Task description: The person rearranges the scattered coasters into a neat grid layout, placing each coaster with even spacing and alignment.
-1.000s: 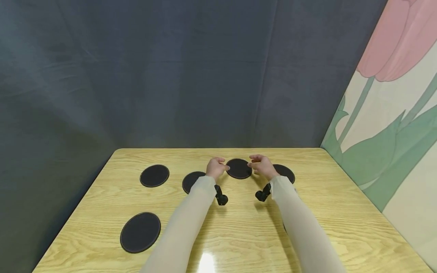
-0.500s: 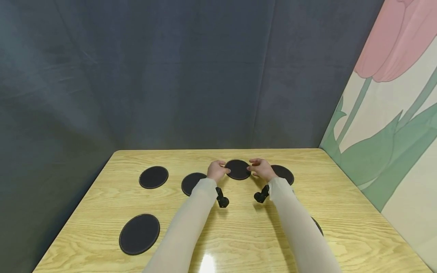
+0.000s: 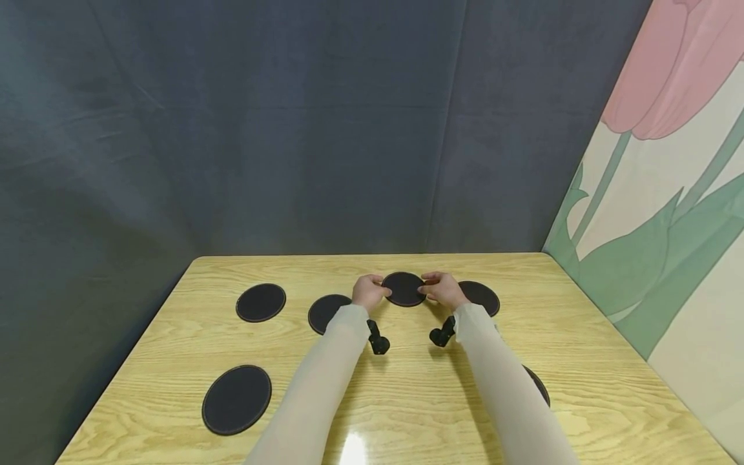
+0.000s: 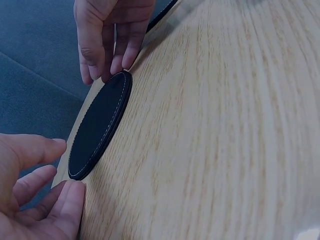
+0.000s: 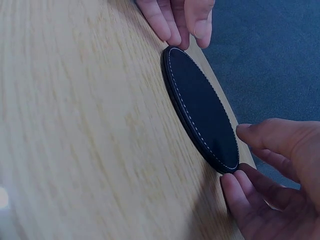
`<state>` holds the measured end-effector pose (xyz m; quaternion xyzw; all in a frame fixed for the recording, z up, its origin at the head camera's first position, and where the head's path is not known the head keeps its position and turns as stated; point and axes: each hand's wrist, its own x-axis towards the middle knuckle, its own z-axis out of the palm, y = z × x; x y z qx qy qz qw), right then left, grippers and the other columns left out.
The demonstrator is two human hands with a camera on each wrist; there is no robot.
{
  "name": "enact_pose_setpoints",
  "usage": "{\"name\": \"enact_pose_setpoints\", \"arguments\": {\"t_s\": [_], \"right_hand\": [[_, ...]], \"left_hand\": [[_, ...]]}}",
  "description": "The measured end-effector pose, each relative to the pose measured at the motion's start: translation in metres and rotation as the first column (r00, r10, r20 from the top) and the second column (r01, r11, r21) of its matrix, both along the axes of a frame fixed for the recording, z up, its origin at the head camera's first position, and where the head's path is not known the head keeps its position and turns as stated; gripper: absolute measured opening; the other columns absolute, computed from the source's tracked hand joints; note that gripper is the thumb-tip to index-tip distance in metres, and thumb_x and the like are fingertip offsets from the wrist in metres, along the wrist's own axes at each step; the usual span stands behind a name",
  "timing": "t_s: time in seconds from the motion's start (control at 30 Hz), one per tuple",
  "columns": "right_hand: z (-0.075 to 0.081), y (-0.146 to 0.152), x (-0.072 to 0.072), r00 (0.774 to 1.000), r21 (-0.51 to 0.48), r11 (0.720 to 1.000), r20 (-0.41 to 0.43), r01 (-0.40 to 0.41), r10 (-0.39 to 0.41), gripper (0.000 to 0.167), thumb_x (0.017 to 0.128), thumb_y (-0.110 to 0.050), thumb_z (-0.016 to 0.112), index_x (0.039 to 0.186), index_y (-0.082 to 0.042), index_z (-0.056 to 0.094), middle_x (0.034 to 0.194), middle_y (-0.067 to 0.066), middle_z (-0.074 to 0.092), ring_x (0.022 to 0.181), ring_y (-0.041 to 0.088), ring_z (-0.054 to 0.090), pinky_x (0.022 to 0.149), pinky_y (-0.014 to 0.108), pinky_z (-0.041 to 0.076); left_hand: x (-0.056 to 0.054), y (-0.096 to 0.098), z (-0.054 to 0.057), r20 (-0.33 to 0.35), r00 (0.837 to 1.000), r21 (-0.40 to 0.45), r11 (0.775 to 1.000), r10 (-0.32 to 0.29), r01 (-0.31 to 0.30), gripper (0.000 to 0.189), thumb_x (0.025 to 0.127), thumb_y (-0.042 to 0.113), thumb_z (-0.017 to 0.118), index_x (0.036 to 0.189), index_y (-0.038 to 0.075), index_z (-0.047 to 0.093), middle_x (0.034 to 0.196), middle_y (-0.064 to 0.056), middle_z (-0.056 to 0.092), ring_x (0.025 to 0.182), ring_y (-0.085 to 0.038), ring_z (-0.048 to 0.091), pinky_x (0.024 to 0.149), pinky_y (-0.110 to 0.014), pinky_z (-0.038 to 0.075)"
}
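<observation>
A round black coaster [image 3: 403, 289] with pale stitching lies flat near the table's far edge, between my two hands. On its left side, the fingertips of my left hand [image 3: 369, 292] touch the rim, thumb held apart above them, as the left wrist view shows. My right hand [image 3: 443, 290] meets the opposite rim with its fingertips. In the right wrist view the right thumb [image 5: 270, 135] hovers beside the coaster's top, not clamped on it. The fingers of both hands are relaxed.
More black coasters lie around: one [image 3: 261, 302] at back left, one [image 3: 237, 400] at front left, one [image 3: 327, 313] partly behind my left wrist, one [image 3: 481, 297] beside my right hand, one [image 3: 537, 385] mostly under my right forearm. A dark curtain [image 3: 314, 129] hangs behind the wooden table [image 3: 418, 400].
My right hand and the coaster between my hands have shifted slightly left. My right forearm has moved, so part of the coaster beneath it now shows. The head view has shifted a little.
</observation>
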<state>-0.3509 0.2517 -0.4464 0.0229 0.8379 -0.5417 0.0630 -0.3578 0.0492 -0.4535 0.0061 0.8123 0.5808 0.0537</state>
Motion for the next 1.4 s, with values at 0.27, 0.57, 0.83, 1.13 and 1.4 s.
{"name": "enact_pose_setpoints", "arguments": {"t_s": [0.27,0.57,0.83,1.13,1.4], "right_hand": [[-0.001,-0.006,0.000,1.000,0.062,0.998,-0.018,0.007,-0.006,0.047,0.092,-0.005,0.061,0.135,0.007,0.049,0.137,0.030,0.047,0.122,0.040,0.052,0.097,0.043,0.050],[-0.001,-0.010,-0.002,0.999,0.140,0.990,-0.045,0.022,-0.016,0.041,0.093,-0.006,0.060,0.132,0.006,0.055,0.133,0.026,0.055,0.111,0.034,0.060,0.088,0.037,0.054],[-0.004,-0.012,-0.001,0.998,0.151,0.987,-0.047,0.056,-0.049,0.038,0.092,-0.005,0.061,0.130,0.003,0.058,0.130,0.022,0.058,0.088,0.020,0.061,0.068,0.022,0.047],[-0.006,-0.014,0.000,0.997,0.072,0.996,-0.051,0.053,-0.049,0.040,0.090,-0.001,0.061,0.129,0.003,0.058,0.127,0.022,0.059,0.066,0.011,0.052,0.059,0.022,0.044],[-0.001,-0.016,0.004,0.997,0.036,0.999,-0.069,0.025,-0.022,0.042,0.090,0.000,0.061,0.132,0.003,0.057,0.127,0.023,0.059,0.069,0.013,0.054,0.062,0.027,0.049]], "left_hand": [[0.002,0.001,0.000,-0.005,1.000,-0.001,1.000,0.009,-0.009,0.041,0.084,0.006,0.072,0.125,0.002,0.064,0.125,-0.015,0.063,0.111,-0.032,0.060,0.089,-0.044,0.053],[-0.001,0.003,-0.002,0.001,1.000,0.001,1.000,0.014,-0.014,0.038,0.084,0.007,0.072,0.122,0.003,0.065,0.121,-0.014,0.064,0.108,-0.032,0.062,0.090,-0.044,0.053],[0.001,0.001,-0.002,-0.002,1.000,0.011,1.000,0.024,-0.024,0.038,0.081,0.002,0.073,0.119,0.003,0.067,0.120,-0.015,0.065,0.107,-0.033,0.062,0.088,-0.044,0.054],[0.002,-0.007,0.001,-0.009,0.999,0.033,0.998,0.053,-0.053,0.039,0.079,-0.003,0.072,0.117,0.004,0.069,0.120,-0.015,0.065,0.108,-0.032,0.061,0.086,-0.042,0.055],[0.004,-0.015,0.004,-0.018,0.999,0.041,0.998,0.039,-0.039,0.039,0.079,-0.004,0.072,0.117,0.004,0.069,0.121,-0.014,0.064,0.111,-0.030,0.060,0.088,-0.041,0.054]]}}
